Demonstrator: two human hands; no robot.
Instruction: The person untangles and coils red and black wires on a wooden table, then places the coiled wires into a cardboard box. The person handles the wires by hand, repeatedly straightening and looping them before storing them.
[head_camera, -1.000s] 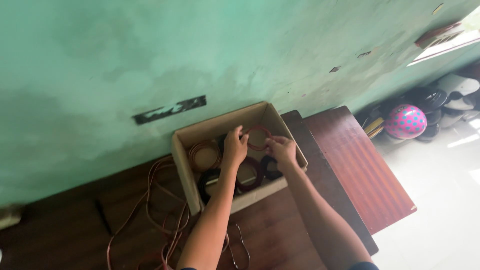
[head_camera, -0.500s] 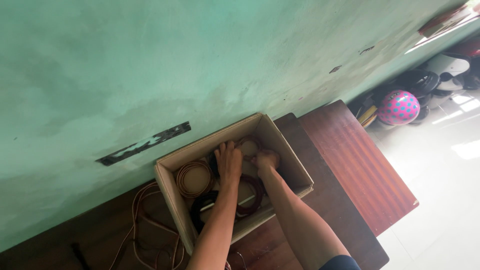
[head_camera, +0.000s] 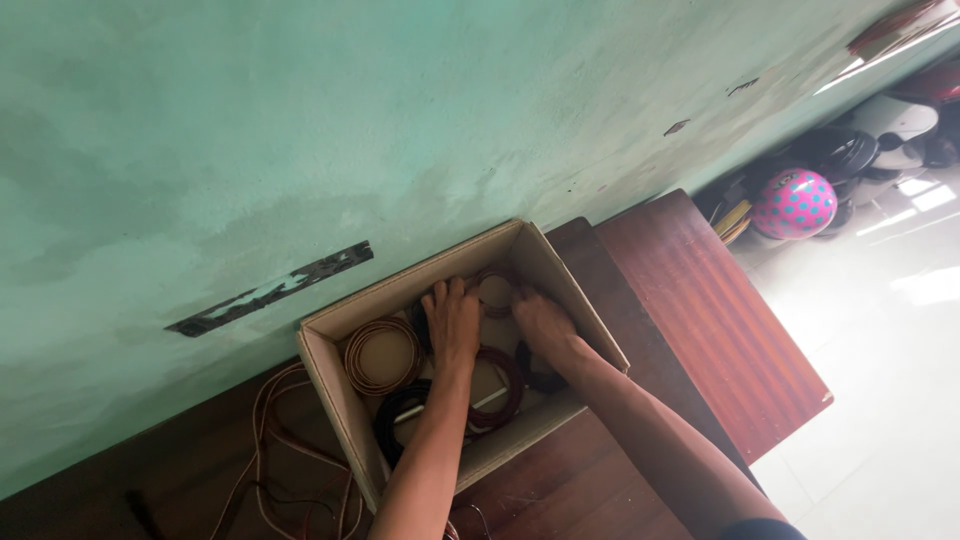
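Note:
An open cardboard box (head_camera: 322, 362) stands on a dark wooden table against a green wall. Both my hands reach into it. My left hand (head_camera: 452, 322) and my right hand (head_camera: 541, 322) grip a small reddish-brown wire coil (head_camera: 494, 290) from either side, low in the box's far right corner. Around them lie a tan coil (head_camera: 382, 355), a dark red coil (head_camera: 503, 388) and a black coil (head_camera: 398, 420). Another black coil (head_camera: 541, 380) is partly hidden under my right forearm.
Loose reddish wire (head_camera: 268, 440) trails over the table left of the box. A reddish-brown tabletop (head_camera: 705, 320) adjoins on the right. Beyond it, a pink helmet with blue dots (head_camera: 793, 203) and dark round items sit on a pale floor.
The reddish-brown coil, held up above the box a second ago, has been lowered into the far right corner. Both hands went down with it. The view shifted slightly.

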